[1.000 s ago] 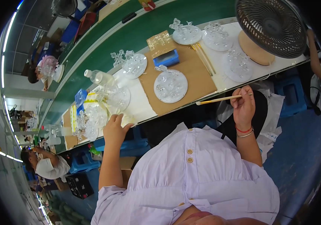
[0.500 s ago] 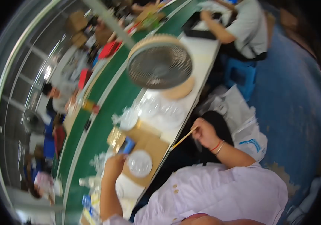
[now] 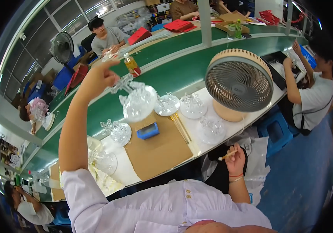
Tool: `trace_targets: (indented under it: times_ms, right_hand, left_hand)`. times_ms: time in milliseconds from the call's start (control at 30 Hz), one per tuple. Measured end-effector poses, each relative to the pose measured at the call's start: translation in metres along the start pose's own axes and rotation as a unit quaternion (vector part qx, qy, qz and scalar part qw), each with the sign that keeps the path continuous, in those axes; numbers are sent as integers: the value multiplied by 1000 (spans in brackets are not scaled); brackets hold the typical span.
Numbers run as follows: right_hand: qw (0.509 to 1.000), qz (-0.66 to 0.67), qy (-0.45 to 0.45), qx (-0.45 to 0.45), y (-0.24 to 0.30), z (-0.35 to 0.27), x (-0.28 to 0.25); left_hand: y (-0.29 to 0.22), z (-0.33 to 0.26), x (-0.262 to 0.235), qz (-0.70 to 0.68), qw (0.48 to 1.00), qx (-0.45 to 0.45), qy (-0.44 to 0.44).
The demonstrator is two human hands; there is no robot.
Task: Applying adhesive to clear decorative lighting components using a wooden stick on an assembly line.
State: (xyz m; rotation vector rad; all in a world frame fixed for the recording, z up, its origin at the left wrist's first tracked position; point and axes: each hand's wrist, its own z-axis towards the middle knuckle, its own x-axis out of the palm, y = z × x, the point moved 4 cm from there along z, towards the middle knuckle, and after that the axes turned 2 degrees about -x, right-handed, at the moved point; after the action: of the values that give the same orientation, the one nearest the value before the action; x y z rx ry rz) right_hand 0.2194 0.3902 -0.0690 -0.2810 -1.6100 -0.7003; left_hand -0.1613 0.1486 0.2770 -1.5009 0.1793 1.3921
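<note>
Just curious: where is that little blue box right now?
In the head view, the blue box sits on the brown cardboard mat, left of the wooden sticks.

In my raised left hand [image 3: 96, 77] I hold a clear glass ornament [image 3: 135, 99]: a round, dome-like disc with a small branched figure at its upper left end, where my fingers grip it. The piece is lifted well above the workbench and tilted, its broad round face turned down and to the right. It is transparent, with bright glints along its rim.

My right hand [image 3: 234, 161] holds a thin wooden stick [image 3: 228, 155] down below the bench edge. The stick is pale, slender and straight, and points left and slightly down from my fingers.
</note>
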Motion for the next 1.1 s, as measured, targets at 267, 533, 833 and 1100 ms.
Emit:
trace_targets:
  times_ms: [267, 533, 833, 1100]
  right_hand:
    - [999, 3, -29, -17, 15, -4, -34]
    - [995, 14, -92, -44, 19, 2, -46]
    - [994, 14, -90, -53, 19, 2, -47]
    - [994, 36, -74, -65, 17, 4, -45]
  left_hand:
    - [77, 123, 54, 95, 993, -59, 41]
    - [194, 176, 135, 232, 972, -36, -33]
    - [178, 177, 205, 439, 895, 60, 49]
    - [84, 121, 131, 172, 940, 239, -174]
